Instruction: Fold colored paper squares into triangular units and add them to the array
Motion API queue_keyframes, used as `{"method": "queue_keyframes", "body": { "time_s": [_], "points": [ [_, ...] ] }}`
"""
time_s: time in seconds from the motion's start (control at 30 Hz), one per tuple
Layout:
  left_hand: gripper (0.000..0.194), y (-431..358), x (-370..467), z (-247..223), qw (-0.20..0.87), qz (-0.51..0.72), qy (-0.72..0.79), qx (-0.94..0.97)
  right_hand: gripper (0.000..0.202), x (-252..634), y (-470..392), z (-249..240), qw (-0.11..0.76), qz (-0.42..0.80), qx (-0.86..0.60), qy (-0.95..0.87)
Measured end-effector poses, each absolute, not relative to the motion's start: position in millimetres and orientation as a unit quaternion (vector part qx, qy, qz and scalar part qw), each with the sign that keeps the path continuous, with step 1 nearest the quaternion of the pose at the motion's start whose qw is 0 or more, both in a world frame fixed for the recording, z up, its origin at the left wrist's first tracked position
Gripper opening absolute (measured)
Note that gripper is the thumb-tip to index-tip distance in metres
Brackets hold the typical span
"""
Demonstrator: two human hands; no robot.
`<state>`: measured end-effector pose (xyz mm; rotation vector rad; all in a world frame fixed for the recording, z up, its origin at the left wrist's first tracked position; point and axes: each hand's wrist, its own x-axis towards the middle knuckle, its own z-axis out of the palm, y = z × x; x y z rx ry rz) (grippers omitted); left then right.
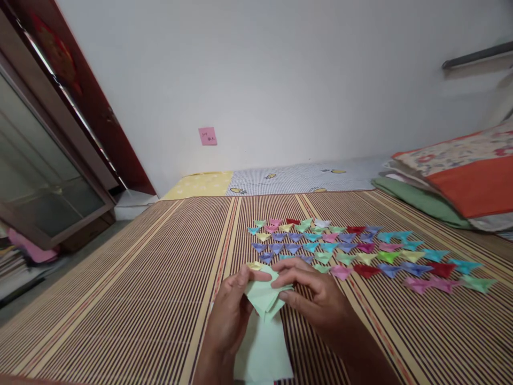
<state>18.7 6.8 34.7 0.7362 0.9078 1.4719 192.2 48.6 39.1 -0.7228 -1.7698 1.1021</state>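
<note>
Head view: left hand (232, 305) and right hand (315, 294) pinch a folded green paper (264, 294), near side of the striped mat (160, 278). Best practice, I judge: left grip steady, right fingertips aligning edges before creasing.

Bare left hand (232, 294), bare right hand (316, 291); fingers slim, right forearm (360, 342) uncovered.

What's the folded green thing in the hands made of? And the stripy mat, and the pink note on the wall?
The folded green thing looks like thin, dull paper: it has straight creases and pointed corners. The stripy mat looks like bamboo or straw, with narrow strips and little shine, though plastic is possible. The pink note seems plain matte paper, flat with writing.
</note>
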Motion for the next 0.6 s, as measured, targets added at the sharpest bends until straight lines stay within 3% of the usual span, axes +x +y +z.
{"method": "queue_keyframes", "body": {
  "time_s": [0.27,0.6],
  "points": [
    [0.033,4,3,26,0.537,0.612,0.410,0.411,0.012,184,49,36,0.498,0.432,-0.314,-0.683],
    [0.048,3,1,32,0.576,0.607,0.371,0.402,0.011,188,49,38,0.499,0.466,-0.297,-0.667]
  ]
}}
